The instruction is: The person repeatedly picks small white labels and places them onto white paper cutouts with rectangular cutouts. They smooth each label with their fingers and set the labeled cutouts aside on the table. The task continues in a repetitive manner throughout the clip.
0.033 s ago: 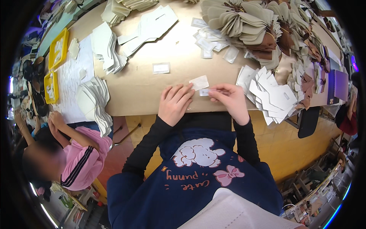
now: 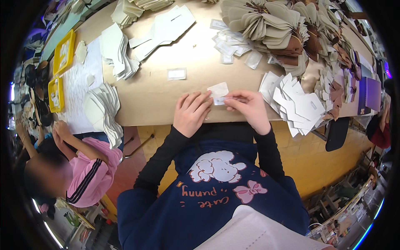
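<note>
Near the table's front edge lies a small off-white rectangular piece (image 2: 218,88). My left hand (image 2: 191,113) rests flat beside it, fingers stretched out, with the fingertips at its left edge. Between thumb and forefinger, my right hand (image 2: 250,109) pinches a small whitish label (image 2: 218,101). This label sits just below the off-white piece, close against it; whether they overlap I cannot tell. A pale framed rectangular patch (image 2: 177,74) lies alone, farther off to the left.
Stacks of white cut pieces lie right (image 2: 298,102) and left (image 2: 102,110). A loose pile of small patches (image 2: 231,43) is farther back, beside bundled beige-and-brown pieces (image 2: 266,27). Yellow trays (image 2: 55,96) stand far left, near a person in a pink top (image 2: 93,171).
My right hand has moved slightly left, bringing the pinched label closer under the off-white piece and my left fingertips. My left hand stays in place.
</note>
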{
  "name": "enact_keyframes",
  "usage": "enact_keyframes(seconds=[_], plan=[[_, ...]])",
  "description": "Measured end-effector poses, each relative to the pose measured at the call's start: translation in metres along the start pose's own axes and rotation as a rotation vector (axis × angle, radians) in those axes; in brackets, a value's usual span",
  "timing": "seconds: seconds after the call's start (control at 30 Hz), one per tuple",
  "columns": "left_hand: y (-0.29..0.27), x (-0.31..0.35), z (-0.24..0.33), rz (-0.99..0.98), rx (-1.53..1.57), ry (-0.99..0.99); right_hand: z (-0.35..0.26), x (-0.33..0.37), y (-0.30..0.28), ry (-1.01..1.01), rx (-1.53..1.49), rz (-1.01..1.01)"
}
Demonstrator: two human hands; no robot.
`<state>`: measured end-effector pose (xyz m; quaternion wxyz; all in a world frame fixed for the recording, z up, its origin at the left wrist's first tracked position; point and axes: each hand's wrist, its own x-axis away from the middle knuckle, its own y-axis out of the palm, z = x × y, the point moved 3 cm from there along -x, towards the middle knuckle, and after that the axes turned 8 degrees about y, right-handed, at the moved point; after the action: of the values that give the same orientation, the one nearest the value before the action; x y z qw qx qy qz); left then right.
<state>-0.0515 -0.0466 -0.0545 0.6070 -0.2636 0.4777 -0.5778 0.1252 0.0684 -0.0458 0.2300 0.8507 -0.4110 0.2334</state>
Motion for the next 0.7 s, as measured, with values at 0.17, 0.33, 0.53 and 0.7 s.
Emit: enact_keyframes(seconds=[0.17, 0.33, 0.53, 0.7], plan=[[0.004, 0.004, 0.001, -0.004, -0.049, -0.027, -0.001, -0.03, 0.014, 0.052, 0.039, -0.022], [0.007, -0.001, -0.005, -0.107, -0.107, -0.039, -0.018, -0.021, 0.001, -0.126, 0.443, -0.134], [0.003, -0.001, -0.01, -0.161, -0.131, -0.044, -0.022, -0.003, -0.003, -0.196, 0.74, -0.245], [0.005, 0.0, -0.009, -0.109, -0.232, -0.024, -0.015, -0.003, -0.011, -0.01, 0.494, -0.254]])
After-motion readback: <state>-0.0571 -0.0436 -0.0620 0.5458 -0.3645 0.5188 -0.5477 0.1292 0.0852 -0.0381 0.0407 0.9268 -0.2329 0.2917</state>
